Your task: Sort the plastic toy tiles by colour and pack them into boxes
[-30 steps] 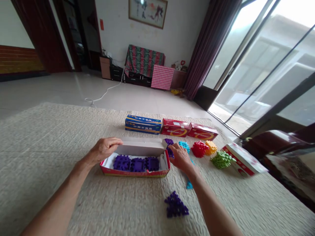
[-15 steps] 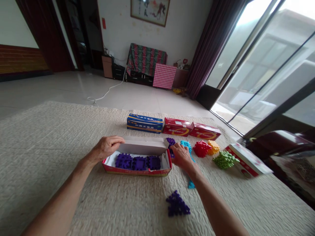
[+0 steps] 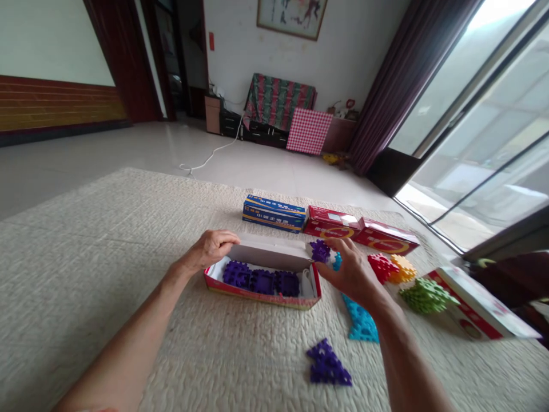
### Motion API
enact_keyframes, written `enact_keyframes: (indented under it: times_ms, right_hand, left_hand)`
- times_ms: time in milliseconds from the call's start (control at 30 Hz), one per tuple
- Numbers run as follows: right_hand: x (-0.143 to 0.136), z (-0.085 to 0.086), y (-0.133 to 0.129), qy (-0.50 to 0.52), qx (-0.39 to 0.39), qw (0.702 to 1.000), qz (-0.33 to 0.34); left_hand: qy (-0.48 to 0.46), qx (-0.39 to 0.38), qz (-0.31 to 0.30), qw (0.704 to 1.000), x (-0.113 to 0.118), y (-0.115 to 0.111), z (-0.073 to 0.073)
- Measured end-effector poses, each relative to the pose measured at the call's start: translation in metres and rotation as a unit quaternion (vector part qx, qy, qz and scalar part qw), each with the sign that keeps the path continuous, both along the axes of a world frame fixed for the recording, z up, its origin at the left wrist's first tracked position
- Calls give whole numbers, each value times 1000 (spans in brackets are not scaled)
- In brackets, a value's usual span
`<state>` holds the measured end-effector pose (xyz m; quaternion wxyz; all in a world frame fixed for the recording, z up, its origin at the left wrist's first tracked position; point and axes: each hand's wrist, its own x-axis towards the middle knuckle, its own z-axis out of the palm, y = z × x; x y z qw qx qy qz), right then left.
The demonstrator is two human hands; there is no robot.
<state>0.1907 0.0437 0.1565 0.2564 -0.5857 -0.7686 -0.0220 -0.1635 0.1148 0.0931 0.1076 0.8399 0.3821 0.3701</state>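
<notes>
An uncovered red and white box (image 3: 261, 297) lies in front of me with several purple plastic pieces (image 3: 262, 281) lined up inside. My left hand (image 3: 214, 247) has its fingers closed on the box's raised white flap (image 3: 274, 249) at the left end. At the right end, my right hand (image 3: 348, 266) is spread, thumb near the box's corner, holding nothing. Beyond its thumb lies a purple piece (image 3: 319, 250) on the mat. Under my right wrist is a flat blue piece (image 3: 360, 320). A triangular purple piece (image 3: 328, 363) rests nearer to me.
Behind the box stand a blue box (image 3: 273, 214) and two red boxes (image 3: 332, 223). To the right lie red pieces (image 3: 381, 267), orange pieces (image 3: 402, 269) and green pieces (image 3: 426, 296), beside a white and red box (image 3: 484, 303). All are on the beige mat (image 3: 206, 355).
My right hand has lifted off the box's right end and opened, uncovering more of the blue piece. The view has shifted, so the scene sits further right. My left hand still grips the flap.
</notes>
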Motion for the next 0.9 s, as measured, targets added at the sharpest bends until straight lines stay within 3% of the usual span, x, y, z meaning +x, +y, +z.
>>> enact_keyframes:
  times_ms: [133, 267, 467, 600, 733, 900]
  right_hand:
    - [-34, 9, -8, -31, -77, 992, 93]
    - [-51, 3, -11, -95, -147, 980, 98]
    - [-50, 0, -14, -97, -149, 978, 108]
    - [-34, 6, -12, -46, -93, 990, 91]
    - [3, 12, 0, 2, -29, 999, 39]
    - [40, 1, 13, -46, -70, 994, -68]
  left_hand:
    - [-1, 1, 1, 1000, 1, -2, 2]
    - [-3, -1, -3, 1000, 2, -2, 4]
    - [2, -6, -7, 1000, 2, -3, 6]
    - [5, -5, -2, 1000, 1, -2, 5]
    - [7, -8, 1, 1000, 0, -1, 2]
    - [10, -17, 6, 1000, -4, 3, -4]
